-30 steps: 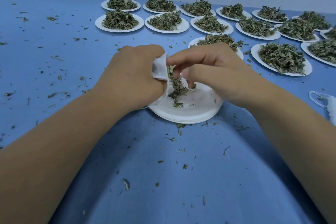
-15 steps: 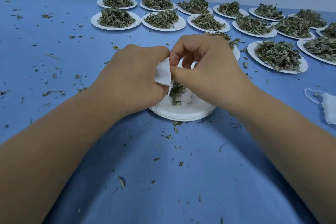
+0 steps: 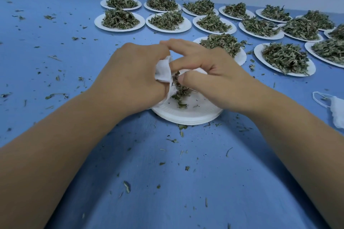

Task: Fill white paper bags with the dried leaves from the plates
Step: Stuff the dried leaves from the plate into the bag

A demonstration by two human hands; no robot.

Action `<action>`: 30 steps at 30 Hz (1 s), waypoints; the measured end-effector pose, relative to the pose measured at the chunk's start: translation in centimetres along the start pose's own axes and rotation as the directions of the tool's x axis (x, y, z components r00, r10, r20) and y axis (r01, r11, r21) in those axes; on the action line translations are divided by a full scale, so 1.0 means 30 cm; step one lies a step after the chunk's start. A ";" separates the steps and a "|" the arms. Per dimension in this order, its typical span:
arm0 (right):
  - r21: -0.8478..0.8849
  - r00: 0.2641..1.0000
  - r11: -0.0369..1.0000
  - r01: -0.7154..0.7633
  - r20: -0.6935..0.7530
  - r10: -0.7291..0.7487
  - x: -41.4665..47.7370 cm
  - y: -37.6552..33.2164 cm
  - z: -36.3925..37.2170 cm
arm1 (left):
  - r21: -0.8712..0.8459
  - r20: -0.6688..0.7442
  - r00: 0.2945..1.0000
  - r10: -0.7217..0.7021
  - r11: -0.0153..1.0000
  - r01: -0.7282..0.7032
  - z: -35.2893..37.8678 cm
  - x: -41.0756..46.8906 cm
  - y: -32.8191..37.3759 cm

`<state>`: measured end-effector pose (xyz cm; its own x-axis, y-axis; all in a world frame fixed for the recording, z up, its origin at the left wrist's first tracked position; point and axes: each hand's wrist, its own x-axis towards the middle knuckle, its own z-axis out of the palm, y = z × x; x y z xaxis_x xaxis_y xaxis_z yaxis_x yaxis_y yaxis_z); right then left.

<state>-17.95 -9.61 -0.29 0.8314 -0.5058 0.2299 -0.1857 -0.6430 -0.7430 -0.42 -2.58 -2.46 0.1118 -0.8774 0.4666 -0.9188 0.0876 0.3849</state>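
My left hand (image 3: 134,78) grips a small white paper bag (image 3: 163,72) over a stack of white paper plates (image 3: 188,115) in the middle of the blue table. My right hand (image 3: 208,74) pinches a clump of dried leaves (image 3: 179,89) between thumb and fingers right at the bag's mouth. The clump hangs down onto the top plate, which holds only a few loose leaves. Most of the bag is hidden behind my left hand.
Several white plates heaped with dried leaves (image 3: 119,19) stand in rows at the back and right, the nearest one (image 3: 240,55) just behind my right hand. A white face mask (image 3: 335,111) lies at the right edge. Leaf crumbs litter the blue table (image 3: 167,182).
My right hand dipped to the plate after pressing leaves at the bag's mouth, and now holds a fresh clump at the opening with its fingers more spread. The left hand stayed put.
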 end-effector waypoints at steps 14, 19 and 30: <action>-0.099 0.963 0.995 -0.026 -0.270 -0.002 0.009 0.049 -0.041 | -0.009 -0.096 0.993 -0.063 0.998 0.063 -0.012 0.018 -0.033; -0.549 0.992 0.835 -0.021 0.091 0.085 0.019 0.060 0.002 | -0.041 0.066 0.983 -0.170 0.984 0.173 0.001 0.016 -0.026; -0.501 0.993 0.861 0.093 0.106 -0.046 -0.037 0.023 -0.001 | -0.026 0.009 0.983 -0.182 0.983 0.183 0.032 0.022 -0.070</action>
<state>-19.02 -9.51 -1.04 0.8897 -0.4120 0.1964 -0.3445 -0.8884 -0.3033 1.23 -3.79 -3.73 0.2740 -0.8829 0.3813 -0.8728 -0.0618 0.4842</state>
